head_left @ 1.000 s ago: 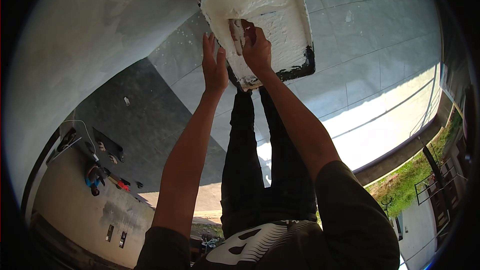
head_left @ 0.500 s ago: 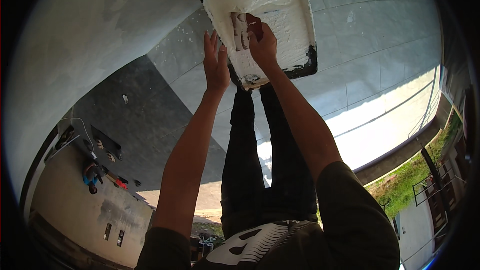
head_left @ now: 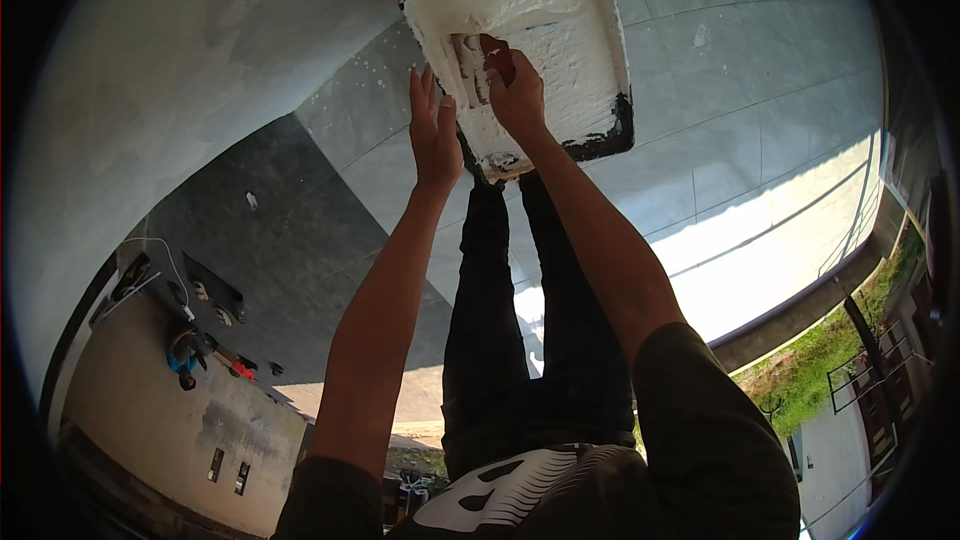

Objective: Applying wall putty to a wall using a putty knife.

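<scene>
1. The right hand grips a brown scraper inside the tray, left of its middle, amid white paste.
2. The left hand is stretched out wide just beside the tray's left edge (contact is unclear).

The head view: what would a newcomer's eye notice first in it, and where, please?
First comes the tray coated in white paste, at top centre, where the right hand holds a reddish-brown scraper. The left hand is open beside the tray's left edge. After that, the bright sunlit strip of floor stands out at the right.
</scene>
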A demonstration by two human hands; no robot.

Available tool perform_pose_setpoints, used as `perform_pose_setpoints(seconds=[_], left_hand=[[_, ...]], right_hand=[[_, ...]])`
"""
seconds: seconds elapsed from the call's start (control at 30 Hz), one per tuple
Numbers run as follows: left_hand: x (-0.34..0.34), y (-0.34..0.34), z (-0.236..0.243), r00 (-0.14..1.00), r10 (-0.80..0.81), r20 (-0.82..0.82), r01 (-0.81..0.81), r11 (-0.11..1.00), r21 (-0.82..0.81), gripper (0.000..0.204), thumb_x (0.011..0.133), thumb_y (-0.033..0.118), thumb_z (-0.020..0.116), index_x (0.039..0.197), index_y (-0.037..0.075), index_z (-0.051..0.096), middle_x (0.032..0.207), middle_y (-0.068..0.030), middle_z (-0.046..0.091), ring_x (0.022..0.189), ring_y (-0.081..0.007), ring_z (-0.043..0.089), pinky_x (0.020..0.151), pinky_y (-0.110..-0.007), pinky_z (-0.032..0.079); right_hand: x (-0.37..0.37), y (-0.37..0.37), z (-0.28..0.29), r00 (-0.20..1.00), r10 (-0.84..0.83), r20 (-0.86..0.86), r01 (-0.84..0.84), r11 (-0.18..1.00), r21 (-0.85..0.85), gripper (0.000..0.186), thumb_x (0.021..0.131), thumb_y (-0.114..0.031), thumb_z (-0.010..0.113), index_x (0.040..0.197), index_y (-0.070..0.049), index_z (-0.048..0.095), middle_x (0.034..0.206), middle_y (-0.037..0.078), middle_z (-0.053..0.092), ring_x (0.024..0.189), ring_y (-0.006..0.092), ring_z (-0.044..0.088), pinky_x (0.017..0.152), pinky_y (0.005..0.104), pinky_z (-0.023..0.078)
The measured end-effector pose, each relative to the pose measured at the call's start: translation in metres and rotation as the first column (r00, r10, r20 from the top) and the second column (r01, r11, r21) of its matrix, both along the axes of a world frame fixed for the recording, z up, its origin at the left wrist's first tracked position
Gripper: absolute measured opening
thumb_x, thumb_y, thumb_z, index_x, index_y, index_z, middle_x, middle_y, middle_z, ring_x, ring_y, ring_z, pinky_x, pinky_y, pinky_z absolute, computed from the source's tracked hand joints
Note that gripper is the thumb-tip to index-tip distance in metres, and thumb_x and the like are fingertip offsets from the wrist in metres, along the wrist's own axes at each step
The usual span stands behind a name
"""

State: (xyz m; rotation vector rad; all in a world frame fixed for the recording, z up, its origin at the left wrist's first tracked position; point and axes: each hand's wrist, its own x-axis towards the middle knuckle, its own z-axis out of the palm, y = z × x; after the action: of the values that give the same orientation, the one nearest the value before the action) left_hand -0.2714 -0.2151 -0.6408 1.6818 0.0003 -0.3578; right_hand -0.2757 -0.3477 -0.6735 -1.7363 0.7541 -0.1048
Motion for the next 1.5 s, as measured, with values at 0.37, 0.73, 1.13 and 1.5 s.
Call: perform_pose_setpoints(seconds=[0.37, 0.73, 1.13, 1.5], left_hand=[[-0.002, -0.004, 0.001, 1.0, -0.003, -0.016, 0.003, 1.0, 0.0, 0.073, 0.103, 0.025, 0.046, 0.156, -0.007, 0.008, 0.16, -0.0273, 0.025, 0.15, -0.0352, 0.023, 0.121, -0.042, 0.019], [-0.01, -0.001, 0.005, 0.997, 0.018, -0.073, -0.019, 1.0, -0.019, 0.072, 0.104, 0.025, 0.046, 0.157, -0.004, 0.008, 0.16, -0.0283, 0.023, 0.151, -0.0358, 0.022, 0.121, -0.042, 0.02], [-0.011, 0.0, 0.0, 0.994, 0.032, -0.109, -0.037, 0.998, -0.05, 0.07, 0.105, 0.026, 0.044, 0.157, -0.003, 0.007, 0.16, -0.0289, 0.023, 0.151, -0.0361, 0.021, 0.12, -0.041, 0.022], [-0.011, 0.001, 0.001, 0.989, 0.062, -0.131, -0.071, 0.996, -0.062, 0.068, 0.105, 0.024, 0.043, 0.157, -0.002, 0.009, 0.159, -0.0279, 0.026, 0.149, -0.0341, 0.026, 0.119, -0.04, 0.025]], right_hand=[[0.0, -0.006, -0.008, 0.998, 0.041, 0.055, -0.041, 0.999, 0.004, 0.022, 0.086, -0.002, 0.065, 0.108, 0.001, 0.064, 0.095, 0.018, 0.071, 0.087, 0.0286, 0.071, 0.08, 0.037, 0.054], [-0.008, -0.019, -0.007, 0.994, -0.106, 0.0, 0.103, 0.972, 0.212, 0.019, 0.083, -0.002, 0.066, 0.102, 0.003, 0.065, 0.093, 0.016, 0.072, 0.085, 0.0237, 0.07, 0.078, 0.0344, 0.054], [-0.001, 0.0, 0.005, 0.997, 0.029, -0.067, -0.032, 0.998, -0.051, 0.022, 0.087, -0.006, 0.064, 0.107, 0.0, 0.062, 0.096, 0.022, 0.071, 0.094, 0.0396, 0.069, 0.082, 0.043, 0.054], [-0.021, -0.028, -0.011, 0.993, -0.105, -0.043, 0.104, 0.684, 0.722, 0.021, 0.089, -0.003, 0.065, 0.108, 0.004, 0.063, 0.091, 0.009, 0.069, 0.081, 0.0132, 0.066, 0.074, 0.0317, 0.055]])
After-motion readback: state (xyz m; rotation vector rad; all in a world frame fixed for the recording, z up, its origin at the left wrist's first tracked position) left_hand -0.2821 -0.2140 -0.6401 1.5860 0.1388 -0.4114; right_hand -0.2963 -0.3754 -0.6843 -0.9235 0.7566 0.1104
